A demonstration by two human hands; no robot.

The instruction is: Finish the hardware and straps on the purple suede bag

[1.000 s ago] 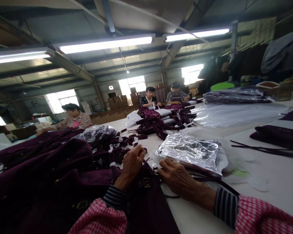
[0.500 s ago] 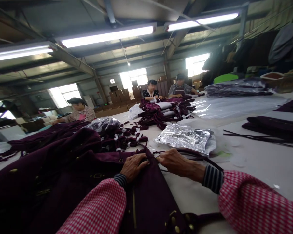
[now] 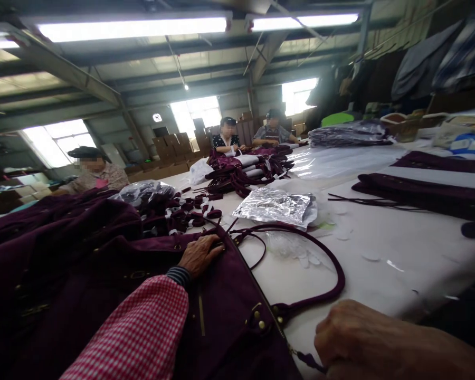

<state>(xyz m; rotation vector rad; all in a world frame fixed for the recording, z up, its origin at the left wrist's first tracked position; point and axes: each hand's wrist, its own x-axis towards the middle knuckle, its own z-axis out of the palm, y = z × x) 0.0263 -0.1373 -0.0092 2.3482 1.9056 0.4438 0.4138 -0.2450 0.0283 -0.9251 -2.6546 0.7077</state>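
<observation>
My left hand is lying flat, fingers spread and pressing on the far top edge of the dark purple suede handbag; it is gripping nothing, only pinning the fabric. My right hand is now sitting close to me at the bag's near corner, fingers curled shut around what looks like a small purple pull or tassel by the brass studs; half a second ago this hand was up beside the left one at the bag's top edge. The long purple strap handle is now lying loose in an open loop on the white table, no longer under my fingers. My reading: I am stretching the bag between both hands. Beyond the loop, the crinkled silver foil pouch is lying apart from it, with a heap of purple straps to its left.
</observation>
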